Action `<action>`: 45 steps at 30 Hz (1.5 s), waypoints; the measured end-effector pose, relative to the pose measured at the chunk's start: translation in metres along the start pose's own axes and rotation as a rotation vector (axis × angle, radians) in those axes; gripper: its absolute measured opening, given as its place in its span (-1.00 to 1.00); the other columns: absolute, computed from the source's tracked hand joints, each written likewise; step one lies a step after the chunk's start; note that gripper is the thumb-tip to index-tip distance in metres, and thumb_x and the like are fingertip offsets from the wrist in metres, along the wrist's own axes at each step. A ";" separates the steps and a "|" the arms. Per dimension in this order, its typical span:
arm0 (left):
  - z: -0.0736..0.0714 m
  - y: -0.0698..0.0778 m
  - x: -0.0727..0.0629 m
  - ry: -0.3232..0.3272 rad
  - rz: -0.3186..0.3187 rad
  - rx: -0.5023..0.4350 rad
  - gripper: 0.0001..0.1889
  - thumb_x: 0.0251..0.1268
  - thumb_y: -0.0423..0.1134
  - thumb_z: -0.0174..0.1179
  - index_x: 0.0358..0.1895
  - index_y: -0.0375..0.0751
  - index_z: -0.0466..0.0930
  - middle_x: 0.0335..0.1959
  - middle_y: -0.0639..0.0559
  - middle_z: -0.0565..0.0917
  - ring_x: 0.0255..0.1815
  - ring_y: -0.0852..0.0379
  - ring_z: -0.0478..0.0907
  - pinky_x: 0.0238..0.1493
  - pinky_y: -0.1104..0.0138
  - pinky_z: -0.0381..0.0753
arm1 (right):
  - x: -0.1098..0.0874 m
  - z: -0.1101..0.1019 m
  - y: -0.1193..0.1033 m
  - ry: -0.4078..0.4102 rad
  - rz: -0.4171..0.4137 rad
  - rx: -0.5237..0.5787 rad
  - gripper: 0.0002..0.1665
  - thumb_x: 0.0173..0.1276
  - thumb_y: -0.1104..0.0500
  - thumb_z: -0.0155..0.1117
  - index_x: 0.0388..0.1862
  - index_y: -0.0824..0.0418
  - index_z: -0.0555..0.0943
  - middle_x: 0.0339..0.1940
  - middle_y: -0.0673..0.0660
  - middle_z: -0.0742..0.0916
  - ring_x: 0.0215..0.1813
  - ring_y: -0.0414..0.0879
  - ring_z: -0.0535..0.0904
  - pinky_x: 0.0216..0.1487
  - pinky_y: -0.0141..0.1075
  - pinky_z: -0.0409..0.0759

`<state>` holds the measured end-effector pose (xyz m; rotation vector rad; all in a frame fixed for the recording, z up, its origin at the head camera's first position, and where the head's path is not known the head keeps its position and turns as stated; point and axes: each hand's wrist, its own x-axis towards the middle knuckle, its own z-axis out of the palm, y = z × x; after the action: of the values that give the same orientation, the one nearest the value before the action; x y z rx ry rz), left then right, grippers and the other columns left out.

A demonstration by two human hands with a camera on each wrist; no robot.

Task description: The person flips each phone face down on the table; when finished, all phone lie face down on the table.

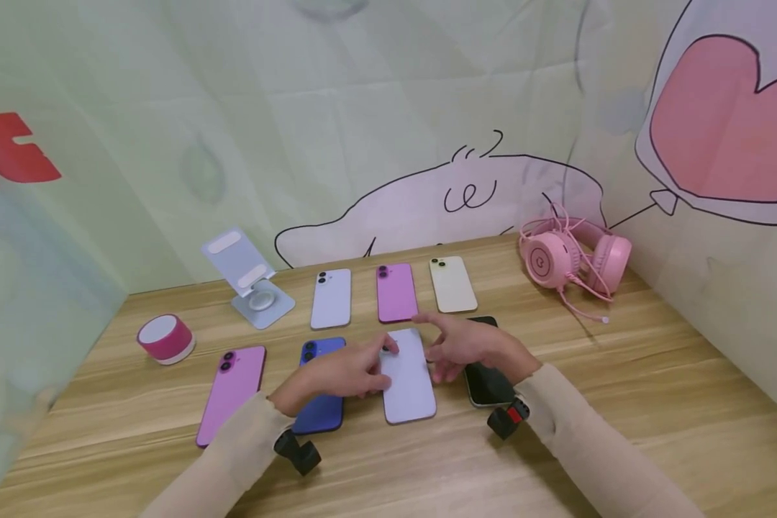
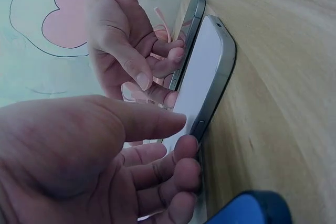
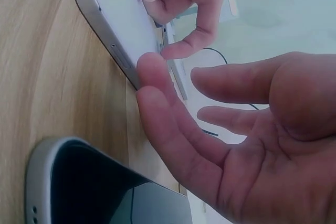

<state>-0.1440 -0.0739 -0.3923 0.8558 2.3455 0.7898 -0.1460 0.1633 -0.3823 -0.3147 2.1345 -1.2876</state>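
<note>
A white phone [image 1: 409,385] lies face down at the front middle of the wooden table. My left hand [image 1: 352,367] pinches its left edge: the thumb lies over the back, with fingertips against the side [image 2: 198,128]. From the other side my right hand [image 1: 462,342] reaches in, two fingertips right at the phone's right edge. That hand's thumb [image 3: 231,85] is held away from the phone. Below my left wrist lies a blue phone [image 1: 320,414], partly covered. A black-screened phone [image 1: 485,385] lies under my right hand and wrist.
Behind are a pale blue phone [image 1: 332,298], a magenta phone [image 1: 396,295] and a cream phone [image 1: 453,286]. Left stand a phone stand [image 1: 239,262], a pink round speaker-like thing [image 1: 166,339] and a purple phone [image 1: 232,392]. Pink headphones [image 1: 553,259] lie at the back right.
</note>
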 end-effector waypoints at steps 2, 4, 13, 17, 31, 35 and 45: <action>0.001 0.001 0.002 0.004 0.002 0.017 -0.58 0.41 -0.36 0.18 0.24 -0.30 0.27 -0.54 0.06 0.52 -0.58 0.20 0.42 -0.48 0.37 0.38 | -0.001 -0.001 0.001 0.002 -0.001 -0.005 -0.27 0.54 0.37 0.05 0.59 0.10 0.10 -0.41 0.28 0.71 -0.46 -0.03 0.66 -0.38 -0.23 0.66; 0.002 0.002 0.004 0.010 0.007 0.033 -0.57 0.40 -0.36 0.19 0.24 -0.29 0.28 -0.53 0.06 0.51 -0.56 0.20 0.41 -0.47 0.37 0.37 | -0.003 -0.002 0.001 0.003 0.002 -0.013 -0.28 0.54 0.37 0.05 0.59 0.10 0.10 -0.41 0.28 0.71 -0.46 -0.04 0.66 -0.38 -0.23 0.65; 0.006 0.004 0.010 0.023 0.018 0.069 -0.59 0.38 -0.36 0.22 0.22 -0.25 0.32 -0.48 0.06 0.49 -0.50 0.18 0.40 -0.40 0.36 0.37 | -0.006 -0.008 0.005 0.005 0.023 -0.029 -0.27 0.53 0.37 0.08 0.58 0.11 0.11 -0.28 0.26 0.70 -0.44 -0.04 0.69 -0.36 -0.24 0.66; 0.007 0.005 0.008 0.017 -0.006 0.089 -0.58 0.34 -0.33 0.27 0.19 -0.21 0.34 -0.49 0.05 0.48 -0.50 0.18 0.38 -0.42 0.36 0.34 | -0.006 -0.011 0.005 -0.016 0.013 -0.019 -0.26 0.51 0.39 0.10 0.58 0.14 0.12 -0.23 0.26 0.68 -0.44 -0.06 0.68 -0.31 -0.21 0.68; 0.006 0.020 0.026 -0.002 -0.043 0.094 -0.60 0.34 -0.31 0.28 0.18 -0.16 0.40 -0.47 0.03 0.49 -0.47 0.16 0.40 -0.39 0.32 0.38 | -0.016 -0.031 0.017 0.025 -0.055 -0.132 -0.33 0.48 0.38 0.11 0.53 0.21 0.23 -0.24 0.23 0.69 -0.37 -0.04 0.63 -0.35 -0.29 0.56; 0.007 0.028 0.035 -0.017 -0.047 0.107 -0.61 0.35 -0.31 0.28 0.18 -0.13 0.41 -0.47 0.02 0.51 -0.47 0.16 0.41 -0.40 0.32 0.37 | -0.024 -0.039 0.021 0.046 -0.045 -0.169 -0.33 0.48 0.34 0.13 0.53 0.19 0.24 -0.24 0.24 0.67 -0.36 -0.04 0.64 -0.36 -0.29 0.56; 0.012 0.044 0.056 -0.008 0.104 0.141 -0.56 0.30 -0.27 0.34 0.18 -0.22 0.43 -0.43 0.09 0.57 -0.45 0.22 0.46 -0.37 0.37 0.44 | -0.037 -0.057 0.038 0.083 -0.006 -0.143 -0.36 0.47 0.37 0.09 0.50 0.22 0.27 -0.17 0.26 0.65 -0.33 -0.02 0.60 -0.40 -0.29 0.51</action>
<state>-0.1568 -0.0033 -0.3861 1.0452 2.3880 0.6661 -0.1482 0.2415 -0.3815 -0.3319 2.3034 -1.1720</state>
